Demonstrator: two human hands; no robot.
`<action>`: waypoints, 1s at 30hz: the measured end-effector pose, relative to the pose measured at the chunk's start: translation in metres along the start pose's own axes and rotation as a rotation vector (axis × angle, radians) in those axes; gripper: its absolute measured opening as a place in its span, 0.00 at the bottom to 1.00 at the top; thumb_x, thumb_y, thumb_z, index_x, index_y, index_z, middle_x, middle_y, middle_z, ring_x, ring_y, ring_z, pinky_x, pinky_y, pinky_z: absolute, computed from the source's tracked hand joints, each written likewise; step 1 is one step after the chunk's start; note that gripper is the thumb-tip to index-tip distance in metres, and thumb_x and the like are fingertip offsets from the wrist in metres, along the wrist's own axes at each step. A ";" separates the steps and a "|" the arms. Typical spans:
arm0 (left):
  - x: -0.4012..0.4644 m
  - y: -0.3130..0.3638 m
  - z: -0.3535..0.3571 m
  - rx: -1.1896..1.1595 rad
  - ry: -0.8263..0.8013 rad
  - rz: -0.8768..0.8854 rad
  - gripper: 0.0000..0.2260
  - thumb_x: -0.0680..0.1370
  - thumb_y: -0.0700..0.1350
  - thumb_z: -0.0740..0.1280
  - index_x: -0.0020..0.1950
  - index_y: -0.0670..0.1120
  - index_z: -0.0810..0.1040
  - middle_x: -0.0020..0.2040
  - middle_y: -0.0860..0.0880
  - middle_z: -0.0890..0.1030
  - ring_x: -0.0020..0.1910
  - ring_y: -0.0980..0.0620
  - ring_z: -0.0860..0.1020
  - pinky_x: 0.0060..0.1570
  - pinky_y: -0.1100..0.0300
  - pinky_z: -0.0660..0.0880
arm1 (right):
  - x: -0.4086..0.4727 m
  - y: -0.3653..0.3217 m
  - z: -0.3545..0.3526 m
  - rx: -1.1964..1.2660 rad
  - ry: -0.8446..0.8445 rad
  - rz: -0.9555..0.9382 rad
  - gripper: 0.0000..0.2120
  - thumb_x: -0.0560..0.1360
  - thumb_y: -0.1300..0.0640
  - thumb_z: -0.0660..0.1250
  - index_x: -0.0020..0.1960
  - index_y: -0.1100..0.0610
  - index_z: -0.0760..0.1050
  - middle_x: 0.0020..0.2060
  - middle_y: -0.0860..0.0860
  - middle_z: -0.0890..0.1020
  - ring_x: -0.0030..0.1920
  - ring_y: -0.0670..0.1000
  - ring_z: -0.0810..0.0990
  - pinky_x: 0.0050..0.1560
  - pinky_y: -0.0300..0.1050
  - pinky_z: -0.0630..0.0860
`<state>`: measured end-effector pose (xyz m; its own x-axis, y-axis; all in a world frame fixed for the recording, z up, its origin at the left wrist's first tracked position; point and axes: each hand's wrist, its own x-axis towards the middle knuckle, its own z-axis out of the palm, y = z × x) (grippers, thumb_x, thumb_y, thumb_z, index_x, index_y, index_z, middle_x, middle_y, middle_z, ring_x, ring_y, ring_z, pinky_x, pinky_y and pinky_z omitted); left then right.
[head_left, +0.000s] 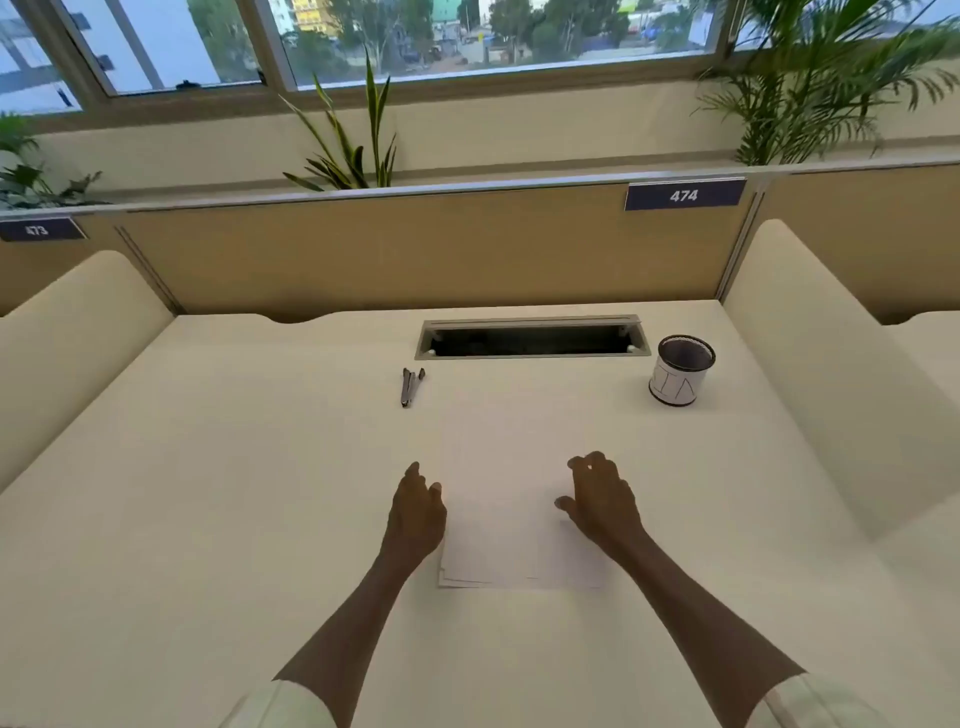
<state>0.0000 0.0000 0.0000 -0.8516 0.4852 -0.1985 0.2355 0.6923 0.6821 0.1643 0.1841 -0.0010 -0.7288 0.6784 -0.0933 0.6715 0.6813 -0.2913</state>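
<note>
A small stack of white paper sheets (506, 493) lies flat in the middle of the cream desk (234, 493). My left hand (415, 512) rests at the stack's left edge with loosely bent fingers. On the stack's right side sits my right hand (602, 501), its fingers loosely curled over the paper. Neither hand grips anything. A few dark pens (410, 387) lie together beyond the paper to the left. At the far right stands a round mesh pen cup (680, 370) wrapped in white paper.
A rectangular cable slot (532, 338) is open at the back of the desk. A tan partition (415, 249) with a sign reading 474 closes the far side, and cream dividers (831, 374) flank the desk. Plants and windows lie behind.
</note>
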 end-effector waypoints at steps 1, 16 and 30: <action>0.002 -0.001 0.005 -0.014 0.008 -0.024 0.23 0.81 0.42 0.57 0.74 0.35 0.58 0.63 0.38 0.76 0.67 0.40 0.71 0.65 0.50 0.66 | 0.000 0.002 0.000 0.007 -0.014 0.023 0.25 0.73 0.48 0.70 0.64 0.59 0.69 0.60 0.57 0.72 0.60 0.59 0.72 0.52 0.53 0.76; 0.011 0.031 0.040 -0.180 0.022 -0.458 0.15 0.79 0.43 0.58 0.59 0.33 0.71 0.59 0.37 0.76 0.59 0.38 0.75 0.52 0.57 0.70 | 0.007 0.007 0.031 0.024 -0.128 0.139 0.19 0.71 0.51 0.73 0.52 0.63 0.72 0.58 0.57 0.68 0.57 0.55 0.70 0.37 0.45 0.69; 0.026 0.028 0.050 -0.150 -0.055 -0.549 0.24 0.66 0.48 0.60 0.56 0.34 0.74 0.55 0.37 0.77 0.55 0.38 0.76 0.55 0.50 0.74 | 0.007 0.000 0.033 -0.019 -0.098 0.166 0.15 0.73 0.55 0.72 0.50 0.63 0.70 0.57 0.56 0.68 0.56 0.55 0.69 0.36 0.45 0.68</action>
<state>0.0078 0.0585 -0.0214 -0.8038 0.1052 -0.5856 -0.3074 0.7694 0.5600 0.1550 0.1793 -0.0332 -0.6171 0.7522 -0.2312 0.7851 0.5684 -0.2460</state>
